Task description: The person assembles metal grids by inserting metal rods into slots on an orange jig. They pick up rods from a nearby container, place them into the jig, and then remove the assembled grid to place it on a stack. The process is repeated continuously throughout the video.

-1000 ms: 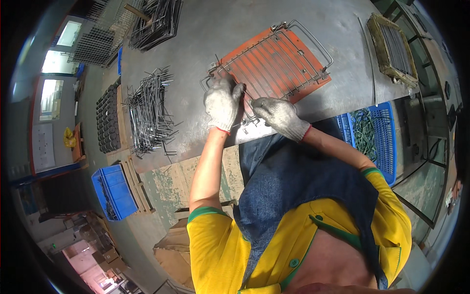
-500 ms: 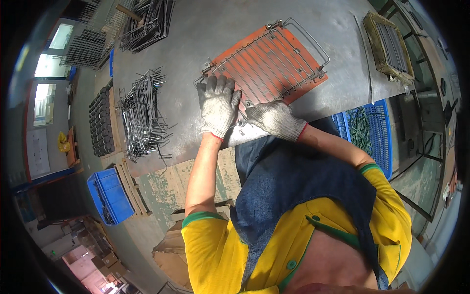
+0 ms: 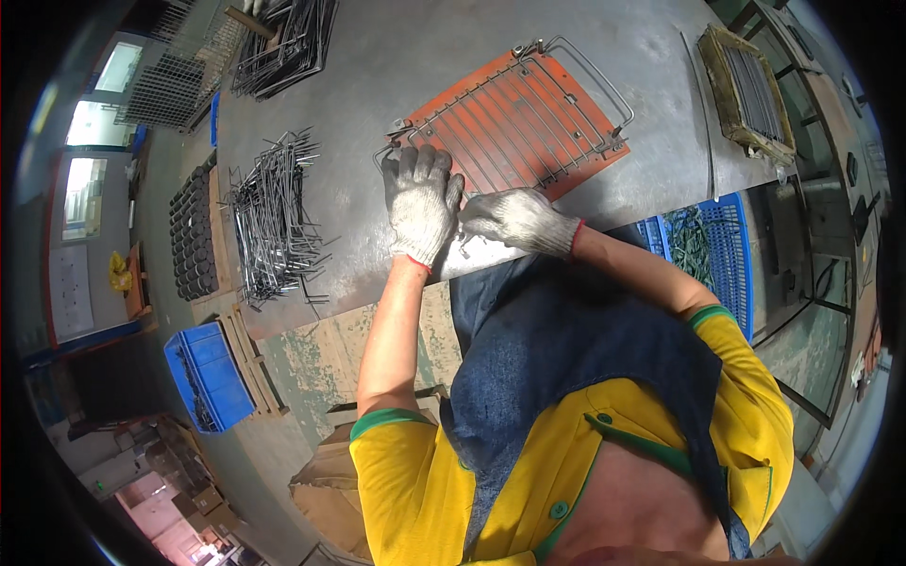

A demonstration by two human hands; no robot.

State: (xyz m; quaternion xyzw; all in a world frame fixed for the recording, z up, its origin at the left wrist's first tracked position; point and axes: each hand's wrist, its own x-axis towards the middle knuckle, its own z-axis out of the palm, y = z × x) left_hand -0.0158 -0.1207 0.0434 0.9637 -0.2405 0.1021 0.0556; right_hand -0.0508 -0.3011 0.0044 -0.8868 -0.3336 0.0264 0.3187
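A wire rack (image 3: 505,127) of parallel bars lies on a flat orange-red plate (image 3: 593,111) on the metal table. A bent wire handle (image 3: 604,77) sticks out at its far right end. My left hand (image 3: 421,203), in a whitish glove with dark fingertips, lies over the rack's left end, fingers stretched out. My right hand (image 3: 519,220), gloved too, is closed beside it at the plate's near left corner. Its fingertips are turned down and away, so what they grip is hidden. Small metal bits (image 3: 464,248) sit by the table's near edge, too small to name.
Bent wire rods (image 3: 274,217) are heaped at the left, with stacked wire frames (image 3: 288,47) behind. At the right lie a long thin rod (image 3: 706,118) and a box of straight rods (image 3: 746,90). A blue basket (image 3: 729,255) and a blue bin (image 3: 212,377) stand below table level.
My right hand has shifted slightly left, closer to my left hand, and its fingers are now more hidden. My left hand stays nearly in place on the rack.
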